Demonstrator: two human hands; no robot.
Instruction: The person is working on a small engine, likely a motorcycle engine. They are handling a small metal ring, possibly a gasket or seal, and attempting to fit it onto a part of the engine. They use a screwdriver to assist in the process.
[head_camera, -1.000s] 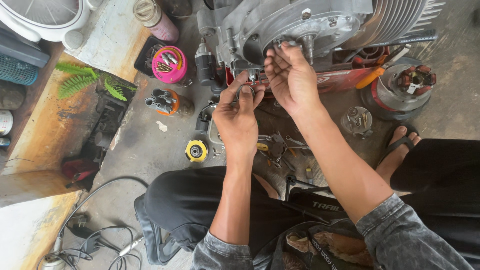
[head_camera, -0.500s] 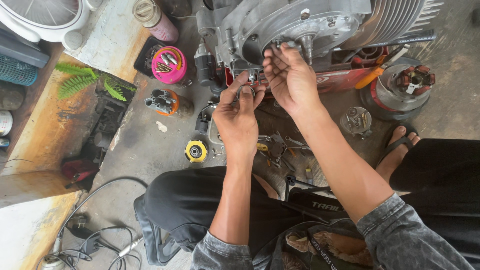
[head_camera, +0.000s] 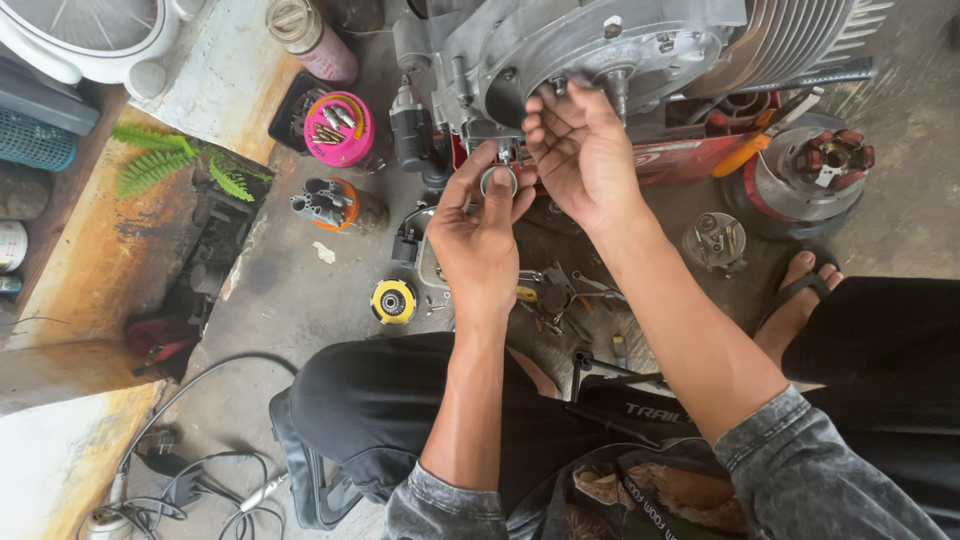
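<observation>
From my head view I see a small metal ring (head_camera: 499, 181) pinched between the thumb and fingertips of my left hand (head_camera: 480, 240), held just below the grey engine casing (head_camera: 600, 50) and right beside the heel of my right hand (head_camera: 580, 150). The ring faces up toward the camera, so its open centre shows as a round hole; being round and flat, it has no long axis I can make out. My left hand comes up from below with the forearm nearly vertical in the view, back of the hand toward the camera, fingers curled inward around the ring. My right hand reaches in from the lower right on a slanted forearm, its fingers bent and pressed up against the lower edge of the casing near a short shaft (head_camera: 618, 88); I cannot tell whether those fingers are gripping anything there. The two hands nearly touch at the ring. On the concrete floor (head_camera: 300, 290) to the left stand a pink tub (head_camera: 338, 128) of small parts and a yellow round part (head_camera: 393, 301).
</observation>
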